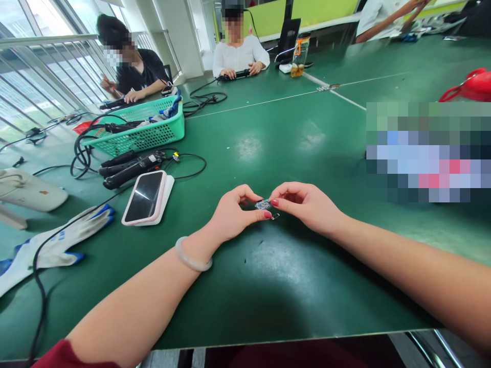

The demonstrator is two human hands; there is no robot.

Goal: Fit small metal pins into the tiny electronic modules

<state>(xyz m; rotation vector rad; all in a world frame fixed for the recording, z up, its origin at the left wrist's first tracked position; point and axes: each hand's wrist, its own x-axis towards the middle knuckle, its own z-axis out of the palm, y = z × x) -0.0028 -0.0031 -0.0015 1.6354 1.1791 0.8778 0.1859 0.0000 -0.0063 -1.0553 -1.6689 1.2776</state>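
Note:
My left hand [238, 209] and my right hand [303, 202] meet above the green table [215, 286], near its front edge. Between their fingertips is a small circuit board [263, 204], blue-grey with pale markings. Thumb and fingers of my left hand grip its left side and lower edge. A pinch of my right thumb and fingertips closes on its right end. Just under the left thumb tip shows a small shiny rectangular piece [275, 216]; whether it is attached to the board I cannot tell.
Left of my hands lie a phone [144, 197], black corded tools [132, 168] and a white-blue glove [57, 240] with a cable across it. Behind them stands a green basket [153, 133]. Across the table, people sit near a bottle [299, 56]. A red pouch [475, 84] lies far right.

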